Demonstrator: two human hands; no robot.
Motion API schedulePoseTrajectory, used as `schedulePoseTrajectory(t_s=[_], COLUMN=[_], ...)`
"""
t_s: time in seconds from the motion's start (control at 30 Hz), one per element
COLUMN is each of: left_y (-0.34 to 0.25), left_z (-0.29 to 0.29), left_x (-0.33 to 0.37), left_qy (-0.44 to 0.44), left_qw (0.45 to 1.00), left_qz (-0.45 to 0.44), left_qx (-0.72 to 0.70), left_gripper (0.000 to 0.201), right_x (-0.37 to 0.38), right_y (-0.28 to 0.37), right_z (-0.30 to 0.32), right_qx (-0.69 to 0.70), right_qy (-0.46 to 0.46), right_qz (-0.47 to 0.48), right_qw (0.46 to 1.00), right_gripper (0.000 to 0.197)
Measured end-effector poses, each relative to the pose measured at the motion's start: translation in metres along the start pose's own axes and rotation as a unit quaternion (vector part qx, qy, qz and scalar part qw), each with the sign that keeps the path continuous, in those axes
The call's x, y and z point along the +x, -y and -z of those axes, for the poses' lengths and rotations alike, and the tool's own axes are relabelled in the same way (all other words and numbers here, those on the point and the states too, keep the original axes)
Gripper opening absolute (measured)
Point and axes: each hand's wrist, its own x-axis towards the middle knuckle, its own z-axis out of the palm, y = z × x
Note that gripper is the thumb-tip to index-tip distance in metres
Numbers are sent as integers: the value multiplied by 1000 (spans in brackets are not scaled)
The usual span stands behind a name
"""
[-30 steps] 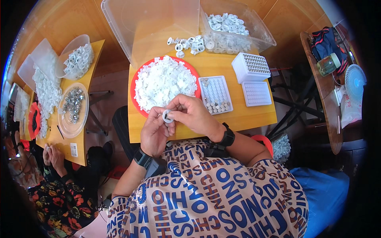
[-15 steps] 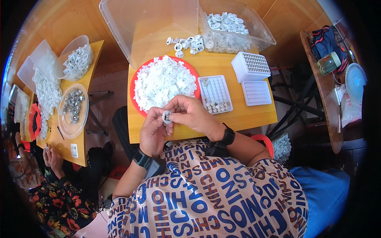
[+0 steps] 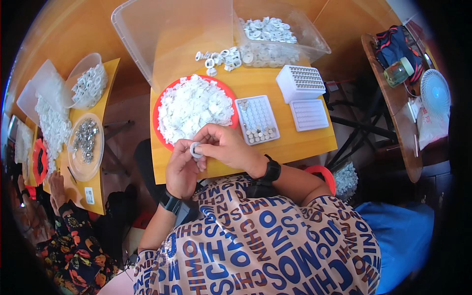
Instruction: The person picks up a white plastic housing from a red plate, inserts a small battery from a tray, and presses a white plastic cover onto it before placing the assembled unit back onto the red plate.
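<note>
A small white round plastic part [image 3: 195, 150] is held between my two hands, just in front of the heap. My left hand [image 3: 180, 172] grips it from the left with bent fingers. From the right, the thumb and fingers of my right hand [image 3: 225, 147] close on the same part; its inner side is partly hidden. Beyond my hands, small white plastic pieces [image 3: 194, 108] are heaped on a red round tray [image 3: 232, 96]. To the right lies a white slotted tray [image 3: 257, 117] with several silvery coin-like discs [image 3: 260, 134], mostly at its near end.
A stack of white trays [image 3: 301, 84] stands farther right, with another slotted tray [image 3: 309, 115] before it. White round parts [image 3: 225, 59] lie beside a clear bin [image 3: 314, 47] at the back. A co-worker's hand [image 3: 57, 190] rests at the left table.
The white round part has turned in my fingers, and my right thumb now lies across it. The whole view has shifted slightly. At the left, the co-worker's hands have moved.
</note>
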Motion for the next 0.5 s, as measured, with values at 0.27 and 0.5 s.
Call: schedulePoseTrajectory(t_s=[0.27,0.5], left_y=[0,4], left_z=[5,-1], left_x=[-1,1], left_qy=[15,14], left_qw=[1000,1000], left_qz=[4,7], left_qx=[-15,-27], left_gripper=[15,16], right_x=[-3,2], right_y=[7,0], right_z=[-6,-6], right_qx=[-118,-204], right_qy=[-19,-61], right_qz=[58,147], right_qw=[991,966], right_gripper=[14,10])
